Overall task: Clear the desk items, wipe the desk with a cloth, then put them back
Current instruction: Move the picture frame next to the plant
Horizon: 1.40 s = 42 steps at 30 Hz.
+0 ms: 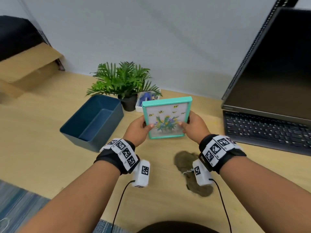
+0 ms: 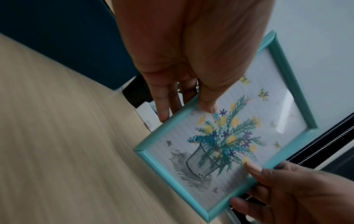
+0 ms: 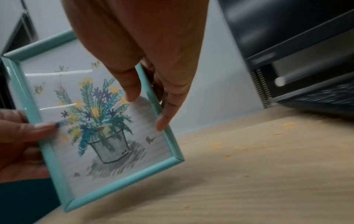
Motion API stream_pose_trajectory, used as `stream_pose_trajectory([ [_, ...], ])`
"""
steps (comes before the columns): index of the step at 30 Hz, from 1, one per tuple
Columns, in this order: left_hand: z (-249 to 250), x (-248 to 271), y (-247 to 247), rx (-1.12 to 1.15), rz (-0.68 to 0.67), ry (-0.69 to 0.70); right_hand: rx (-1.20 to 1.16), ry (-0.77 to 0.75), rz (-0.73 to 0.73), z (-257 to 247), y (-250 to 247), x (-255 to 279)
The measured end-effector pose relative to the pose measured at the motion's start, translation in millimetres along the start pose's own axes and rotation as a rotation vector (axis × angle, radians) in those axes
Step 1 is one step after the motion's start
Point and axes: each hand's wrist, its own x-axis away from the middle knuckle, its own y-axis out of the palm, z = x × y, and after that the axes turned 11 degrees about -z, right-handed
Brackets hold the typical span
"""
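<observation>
A person holds a small teal picture frame (image 1: 166, 117) upright above the middle of a wooden desk (image 1: 42, 132), one hand on each side edge. The left hand (image 1: 137, 130) pinches the frame's 9 o'clock edge, thumb on the glass and fingers behind; the right hand (image 1: 195, 126) grips the 3 o'clock edge the same way. The frame shows a drawing of flowers in a pail with bees above. From the frame, an empty blue bin (image 1: 91, 121) sits at 9 o'clock, a potted plant (image 1: 122, 83) at 11 o'clock, a small white tray (image 1: 143, 100) just behind at 12 o'clock, an open laptop (image 1: 269, 98) at 3 o'clock, and a crumpled brown cloth (image 1: 186, 163) at 5 o'clock under the right wrist. Whether the frame is leaving the desk or returning cannot be told. Orange crumbs near the laptop in the right wrist view suggest wiping is not yet finished. To do this step well, the thumbs should shift onto the rim so the glass stays unsmeared, and the frame should stay level and clear of the plant's leaves while being carried.
</observation>
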Motion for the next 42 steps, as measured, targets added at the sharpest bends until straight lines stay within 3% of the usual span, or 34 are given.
stream_pose_trajectory([
  [7,-26,25,-45,-0.074,0.225,-0.039,0.105,-0.012,-0.059,-45,59,-40],
  [13,-21,48,-97,-0.094,0.466,0.092,0.040,-0.248,0.004,-101,93,-51],
  [18,-26,58,-125,0.019,0.583,0.090,-0.011,-0.366,-0.012,-132,112,-56],
  [24,-42,49,-97,-0.035,0.486,0.065,0.056,-0.275,-0.007,-98,112,-60],
  [27,-50,40,-79,-0.072,0.398,-0.024,0.126,-0.182,0.011,-67,109,-59],
  [32,-53,24,-75,-0.005,0.228,-0.162,-0.039,-0.032,-0.142,-34,93,-63],
  [38,-49,4,-78,0.076,0.004,-0.190,-0.164,-0.021,-0.208,-20,80,-73],
  [42,-53,-9,-78,0.164,0.010,-0.171,-0.158,-0.039,-0.184,-25,82,-84],
])
